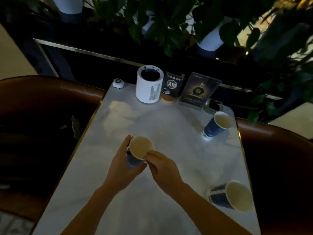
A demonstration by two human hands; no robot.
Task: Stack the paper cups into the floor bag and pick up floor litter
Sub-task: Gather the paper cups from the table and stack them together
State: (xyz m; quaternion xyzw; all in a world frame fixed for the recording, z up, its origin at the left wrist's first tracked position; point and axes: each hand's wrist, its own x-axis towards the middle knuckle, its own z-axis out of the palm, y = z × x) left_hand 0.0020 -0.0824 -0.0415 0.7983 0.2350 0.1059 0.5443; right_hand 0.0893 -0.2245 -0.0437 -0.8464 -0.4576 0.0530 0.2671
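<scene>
A blue paper cup (141, 147) with a pale inside is held over the middle of the white table (169, 175). My left hand (124, 164) wraps its blue side from the left. My right hand (163, 166) pinches its rim at the lower right. A second blue paper cup (218, 125) stands near the table's far right edge. A third blue cup (231, 196) stands at the near right edge. The floor bag and any floor litter are out of view.
A white cylindrical holder (149, 85), a small white button (118, 83), an A10 table sign (172, 86), a dark menu stand (199, 91) and a glass ashtray (213, 106) line the far edge. Brown leather seats (42, 102) flank the table. Potted plants (210, 38) stand on the ledge behind.
</scene>
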